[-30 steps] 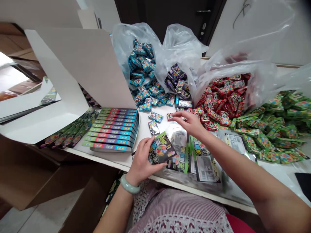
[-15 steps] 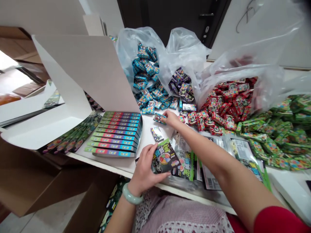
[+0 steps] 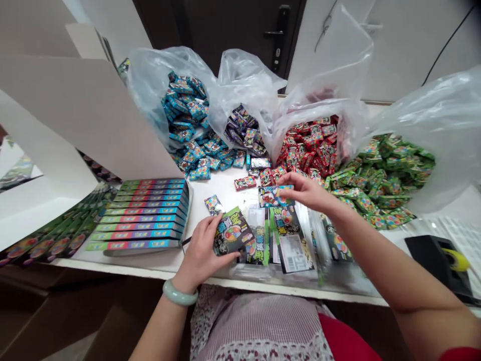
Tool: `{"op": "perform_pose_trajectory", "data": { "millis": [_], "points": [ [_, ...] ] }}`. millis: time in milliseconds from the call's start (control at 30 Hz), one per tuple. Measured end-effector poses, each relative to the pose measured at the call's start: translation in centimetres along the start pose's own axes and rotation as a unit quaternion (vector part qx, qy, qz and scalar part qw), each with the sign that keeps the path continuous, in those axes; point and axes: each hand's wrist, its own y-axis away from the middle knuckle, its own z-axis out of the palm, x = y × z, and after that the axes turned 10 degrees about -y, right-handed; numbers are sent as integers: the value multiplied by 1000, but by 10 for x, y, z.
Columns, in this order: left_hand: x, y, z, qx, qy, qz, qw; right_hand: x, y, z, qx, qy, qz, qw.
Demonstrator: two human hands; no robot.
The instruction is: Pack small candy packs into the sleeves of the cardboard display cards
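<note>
My left hand (image 3: 203,248), with a pale green bangle at the wrist, grips a black printed packet (image 3: 233,231) by its left side near the table's front edge. Fingers lie behind its edge and the thumb along its bottom. In a pinch of thumb and fingers, my right hand (image 3: 306,193) holds a small blue packet (image 3: 271,196) above flat black-and-green pouches (image 3: 287,219). One small packet with a pale face (image 3: 213,204) lies just behind my left hand. A single red packet (image 3: 245,183) rests on the white table, left of the blue one.
Clear plastic bags spill blue packets (image 3: 199,150), purple packets (image 3: 242,125), red packets (image 3: 310,143) and green packets (image 3: 387,170) along the back. An open display box (image 3: 150,215) with upright rows stands left. A black tape dispenser (image 3: 438,263) sits at right.
My right hand has moved right, lifting the blue packet from the pile side to over the flat pouches. My left hand keeps its packet. The view has turned right.
</note>
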Motion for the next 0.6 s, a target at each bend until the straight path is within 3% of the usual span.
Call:
{"op": "perform_pose_trajectory", "data": {
  "millis": [167,300,367,500,600],
  "points": [
    [15,-7,2,-6,-24,66,998,-29,0,3,-115,138,-52,982],
    [25,-10,7,-16,-17,108,994,-25,-5,29,-129,236,-21,963],
    [27,-10,9,-17,-9,107,994,-18,-3,38,-98,252,-52,961],
    [26,-8,11,5,1,67,998,-6,17,41,32,212,-125,969],
    [25,-7,12,18,-1,58,998,-1,38,40,41,203,-116,971]
  ]
}}
